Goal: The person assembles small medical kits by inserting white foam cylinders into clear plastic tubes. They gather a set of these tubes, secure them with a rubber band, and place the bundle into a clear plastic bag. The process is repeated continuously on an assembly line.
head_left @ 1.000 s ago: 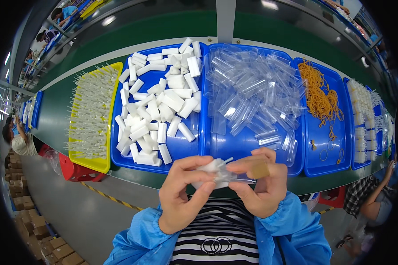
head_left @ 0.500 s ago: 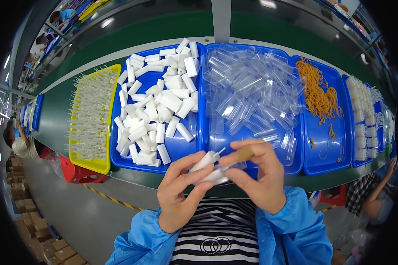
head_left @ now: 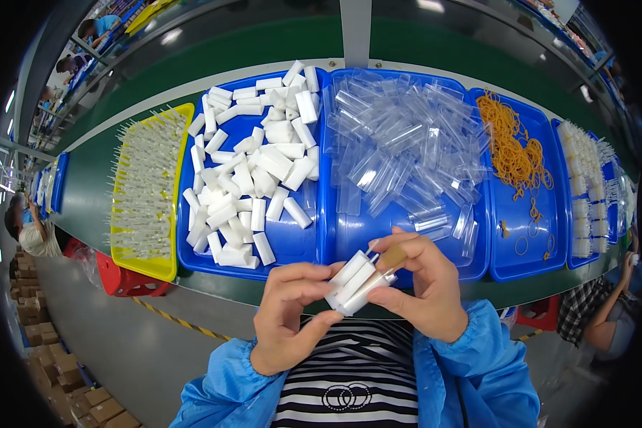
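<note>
In front of my body, my two hands hold a small bundle of white cylinders (head_left: 357, 282) lying side by side, tilted up to the right. They seem to be in clear plastic, and a thin rod end sticks out at the top. My left hand (head_left: 287, 314) grips the lower left end between thumb and fingers. At the upper right end, my right hand (head_left: 432, 289) pinches the bundle; a tan wrap (head_left: 392, 257) covers one of its fingers. Just beyond the hands stand blue trays of white foam blocks (head_left: 260, 171) and clear plastic sleeves (head_left: 406, 143).
Orange rubber bands (head_left: 510, 146) lie in a blue tray to the right, with a tray of white rod-like parts (head_left: 585, 192) past it. A yellow tray (head_left: 172, 235) at left holds thin upright pieces. Below the table's left side is a red stool (head_left: 125, 274).
The bundle has turned more upright and is more exposed, with its cylinders side by side. My right fingers have shifted onto its upper end; my left hand has moved slightly.
</note>
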Available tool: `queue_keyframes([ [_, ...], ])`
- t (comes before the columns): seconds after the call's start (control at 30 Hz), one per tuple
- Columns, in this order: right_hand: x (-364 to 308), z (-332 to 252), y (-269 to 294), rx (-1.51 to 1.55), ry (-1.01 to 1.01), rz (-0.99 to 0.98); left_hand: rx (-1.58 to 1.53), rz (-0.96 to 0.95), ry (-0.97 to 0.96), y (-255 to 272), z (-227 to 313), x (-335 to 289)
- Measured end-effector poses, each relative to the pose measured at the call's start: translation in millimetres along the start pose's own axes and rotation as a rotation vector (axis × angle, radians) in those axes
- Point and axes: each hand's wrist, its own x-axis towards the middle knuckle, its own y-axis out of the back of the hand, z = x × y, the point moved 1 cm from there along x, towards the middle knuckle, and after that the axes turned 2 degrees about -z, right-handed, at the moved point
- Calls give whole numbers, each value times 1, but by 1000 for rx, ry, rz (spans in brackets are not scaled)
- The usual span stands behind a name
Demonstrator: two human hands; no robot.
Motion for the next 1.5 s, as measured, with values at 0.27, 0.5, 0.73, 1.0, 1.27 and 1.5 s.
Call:
queue_keyframes([
  [0.27,2,-21,12,-251,150,-102,-16,-222,129,13,6,14],
  [0.5,8,-33,28,-437,230,-44,-74,-147,244,7,4,14],
  [0.73,1,-28,66,-1252,239,-115,-231,36,374,12,-1,13],
  [1.0,14,-30,53,-668,30,-107,-102,44,260,-1,-4,14],
  [1.27,21,-25,9,119,-45,168,48,83,224,-8,8,13],
  [1.5,25,-21,7,-70,-60,86,113,76,177,-3,5,9],
])
